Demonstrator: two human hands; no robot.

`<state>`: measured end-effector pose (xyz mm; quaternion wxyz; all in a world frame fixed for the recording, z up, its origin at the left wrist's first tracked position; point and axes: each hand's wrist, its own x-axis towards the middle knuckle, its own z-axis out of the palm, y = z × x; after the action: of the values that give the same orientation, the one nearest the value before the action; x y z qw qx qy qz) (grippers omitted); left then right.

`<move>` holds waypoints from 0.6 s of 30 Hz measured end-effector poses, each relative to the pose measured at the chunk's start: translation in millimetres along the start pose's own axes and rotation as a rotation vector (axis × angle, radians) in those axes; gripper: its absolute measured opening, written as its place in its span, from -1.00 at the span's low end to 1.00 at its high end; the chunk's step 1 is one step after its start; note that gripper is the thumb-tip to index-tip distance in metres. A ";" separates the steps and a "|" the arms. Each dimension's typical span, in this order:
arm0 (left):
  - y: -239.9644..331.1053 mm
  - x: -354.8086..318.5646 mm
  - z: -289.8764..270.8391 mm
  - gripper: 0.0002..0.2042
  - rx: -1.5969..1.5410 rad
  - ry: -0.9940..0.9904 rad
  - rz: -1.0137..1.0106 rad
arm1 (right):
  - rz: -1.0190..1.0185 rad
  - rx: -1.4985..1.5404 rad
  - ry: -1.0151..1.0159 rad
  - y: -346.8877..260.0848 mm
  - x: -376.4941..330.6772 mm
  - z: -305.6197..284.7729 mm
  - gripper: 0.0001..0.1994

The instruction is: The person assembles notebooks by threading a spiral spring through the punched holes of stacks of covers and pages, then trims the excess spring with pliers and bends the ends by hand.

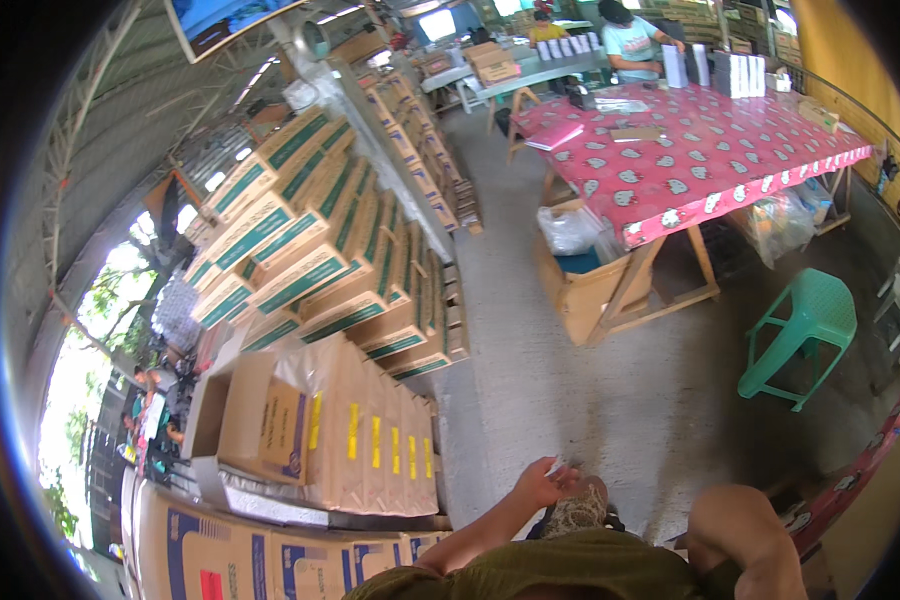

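Observation:
My left hand (pixel 544 484) is held low in front of me, its fingers curled together. A small whitish bit shows at the fingertips, too small to name. Right beside that hand is a tan, frayed-looking patterned thing (pixel 582 510), partly hidden by my olive-green shirt (pixel 570 568); I cannot tell whether the hand touches it. Of my right side only a bent bare arm (pixel 745 530) shows at the lower edge. The right hand itself is out of sight.
Stacked cartons with green bands (pixel 305 240) and yellow-labelled packages (pixel 370 440) line the left, beside an open carton (pixel 260 425). A pink-covered table (pixel 690 160) stands ahead right, with a green stool (pixel 805 320) nearby. Behind the table, a person (pixel 630 45) handles paper stacks.

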<state>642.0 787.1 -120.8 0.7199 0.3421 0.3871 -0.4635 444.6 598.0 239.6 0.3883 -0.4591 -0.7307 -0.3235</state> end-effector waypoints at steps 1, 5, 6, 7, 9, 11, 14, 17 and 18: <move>6.6 18.0 11.2 -0.75 -0.012 0.064 -0.011 | 0.028 -0.025 -0.002 2.9 -8.8 -10.2 -0.83; 39.2 83.5 67.6 -0.74 0.018 0.174 -0.031 | 0.106 -0.140 -0.014 22.5 -51.4 -56.1 -0.80; 46.5 98.3 82.5 -0.73 0.044 0.165 -0.034 | 0.129 -0.184 -0.017 28.2 -59.7 -68.0 -0.79; 56.3 101.4 121.1 -0.74 0.073 0.127 -0.052 | 0.141 -0.198 -0.019 34.5 -67.4 -83.4 -0.80; 71.8 128.0 180.0 -0.77 0.175 0.056 -0.103 | 0.177 -0.243 -0.011 46.1 -79.3 -113.4 -0.81; 82.1 160.2 234.1 -0.80 0.338 -0.068 -0.134 | 0.223 -0.290 -0.001 54.4 -90.0 -143.3 -0.81; 81.8 189.2 320.6 -0.80 0.575 -0.185 -0.096 | 0.304 -0.368 0.020 54.4 -105.9 -180.6 -0.81; 60.2 206.3 398.8 -0.80 0.735 -0.223 -0.157 | 0.388 -0.494 0.059 39.2 -114.6 -204.0 -0.81; 48.9 208.8 423.5 -0.80 0.776 -0.232 -0.173 | 0.409 -0.539 0.072 30.4 -117.9 -209.1 -0.81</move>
<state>845.9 358.8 -99.4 0.5349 0.4996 0.1274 -0.6694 561.8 386.4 243.6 0.3353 -0.6704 -0.4975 -0.4366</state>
